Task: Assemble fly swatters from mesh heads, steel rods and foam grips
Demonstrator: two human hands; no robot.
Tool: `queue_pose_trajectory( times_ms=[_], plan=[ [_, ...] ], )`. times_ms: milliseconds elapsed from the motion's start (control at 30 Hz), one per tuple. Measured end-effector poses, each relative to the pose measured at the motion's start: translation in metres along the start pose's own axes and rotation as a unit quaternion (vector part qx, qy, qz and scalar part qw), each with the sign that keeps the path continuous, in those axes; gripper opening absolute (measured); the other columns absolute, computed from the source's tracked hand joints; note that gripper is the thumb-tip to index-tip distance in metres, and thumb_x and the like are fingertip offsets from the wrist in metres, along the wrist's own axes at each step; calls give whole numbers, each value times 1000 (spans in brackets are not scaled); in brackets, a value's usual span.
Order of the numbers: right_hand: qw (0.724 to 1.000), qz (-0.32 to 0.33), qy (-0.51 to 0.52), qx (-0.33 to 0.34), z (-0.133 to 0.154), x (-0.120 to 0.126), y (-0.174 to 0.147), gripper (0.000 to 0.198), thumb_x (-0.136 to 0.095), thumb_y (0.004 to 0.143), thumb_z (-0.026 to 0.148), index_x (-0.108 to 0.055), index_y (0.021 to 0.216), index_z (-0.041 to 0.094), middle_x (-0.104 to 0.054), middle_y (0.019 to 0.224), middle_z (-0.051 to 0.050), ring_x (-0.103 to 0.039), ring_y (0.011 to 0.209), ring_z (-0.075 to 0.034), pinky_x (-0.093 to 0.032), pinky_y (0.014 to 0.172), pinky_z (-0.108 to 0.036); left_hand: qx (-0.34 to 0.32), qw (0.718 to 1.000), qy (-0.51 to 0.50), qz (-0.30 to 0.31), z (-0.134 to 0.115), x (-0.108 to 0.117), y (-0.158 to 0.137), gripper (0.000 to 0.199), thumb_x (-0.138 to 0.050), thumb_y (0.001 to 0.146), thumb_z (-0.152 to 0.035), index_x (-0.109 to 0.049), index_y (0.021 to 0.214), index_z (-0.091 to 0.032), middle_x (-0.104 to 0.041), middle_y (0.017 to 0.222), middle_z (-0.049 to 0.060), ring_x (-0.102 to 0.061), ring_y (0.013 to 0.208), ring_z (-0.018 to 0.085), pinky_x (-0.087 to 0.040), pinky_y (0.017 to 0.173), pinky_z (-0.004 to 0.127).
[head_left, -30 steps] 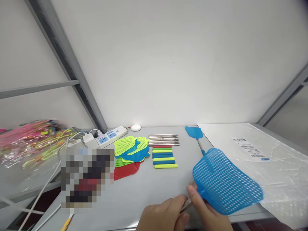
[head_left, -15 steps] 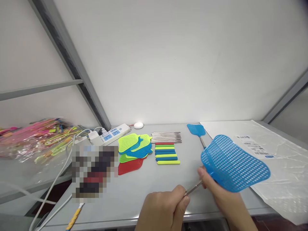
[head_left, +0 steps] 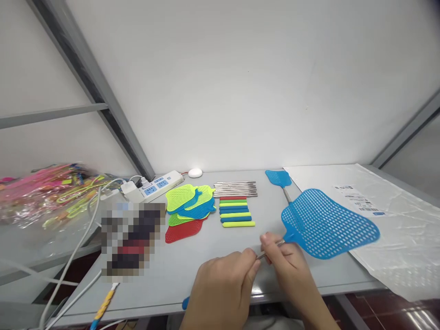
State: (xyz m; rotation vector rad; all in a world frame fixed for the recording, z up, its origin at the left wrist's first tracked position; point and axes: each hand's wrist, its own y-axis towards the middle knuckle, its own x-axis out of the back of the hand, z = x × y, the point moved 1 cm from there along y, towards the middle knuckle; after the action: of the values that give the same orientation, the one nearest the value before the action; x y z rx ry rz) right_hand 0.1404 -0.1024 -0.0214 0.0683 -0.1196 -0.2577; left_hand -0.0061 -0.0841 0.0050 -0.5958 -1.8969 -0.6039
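A blue fly swatter (head_left: 330, 224) is held in both hands above the near edge of the grey table (head_left: 172, 270), right of the middle. Its thin metal rod (head_left: 260, 256) is gripped by the right hand (head_left: 292, 266) just beside the mesh head, which is tilted out to the right, clear of the fingers. The left hand (head_left: 223, 288) is closed around the other end of the swatter; a rounded blue tip (head_left: 185, 303) can be seen beyond its left side, while the part between is covered by the fist. A short stretch of rod is left bare between the two hands.

Beyond the held mesh, a second blue swatter (head_left: 277, 178) is laid on the table, its head toward the wall (head_left: 223, 91) and its near end partly hidden. Left of it, a bundle of metal rods (head_left: 235, 189) is set side by side, and nearer, coloured handles (head_left: 236, 211) are lined up in a row. Loose mesh heads (head_left: 185, 211) in yellow-green, blue, green and red are overlapped to the left of these. Farther left, a power strip (head_left: 161, 184) is placed near a white oval device (head_left: 195, 173). The right side is covered by white plastic sheeting (head_left: 395, 247).
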Motion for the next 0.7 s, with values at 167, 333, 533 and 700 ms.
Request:
queue_pose_trajectory(
  times_ms=[167,333,533,700],
  plan=[
    [992,-125,-1,-19,-6,43,1,51,-43,92,56,-32,56,23,-33,59,2,-36,60,-15,-32,58,-28,12,997,-21,68,21,20,-7,32,-30,100,-36,-41,73,-23,-58,66,-5,-54,60,14,-31,56,25],
    [986,-157,43,28,-9,70,8,46,-48,94,46,-33,58,22,-34,61,2,-37,63,-15,-33,63,-28,29,996,-35,70,34,26,-8,34,-33,100,-40,-47,73,-24,-57,69,-5,-53,65,14,-33,58,24],
    [995,-92,21,35,-2,45,9,42,-51,92,47,-40,61,22,-37,61,3,-37,59,-13,-34,56,-26,22,998,19,-57,21,7,1,26,-37,99,-34,-63,98,-29,-63,80,-1,-59,75,18,-39,68,28],
    [998,50,-18,32,0,3,0,41,-49,92,45,-39,61,21,-34,60,4,-35,58,-11,-31,54,-24,-14,994,29,-109,2,-13,7,30,-35,99,-26,-64,88,-25,-58,73,0,-54,66,17,-37,63,30]
  ],
)
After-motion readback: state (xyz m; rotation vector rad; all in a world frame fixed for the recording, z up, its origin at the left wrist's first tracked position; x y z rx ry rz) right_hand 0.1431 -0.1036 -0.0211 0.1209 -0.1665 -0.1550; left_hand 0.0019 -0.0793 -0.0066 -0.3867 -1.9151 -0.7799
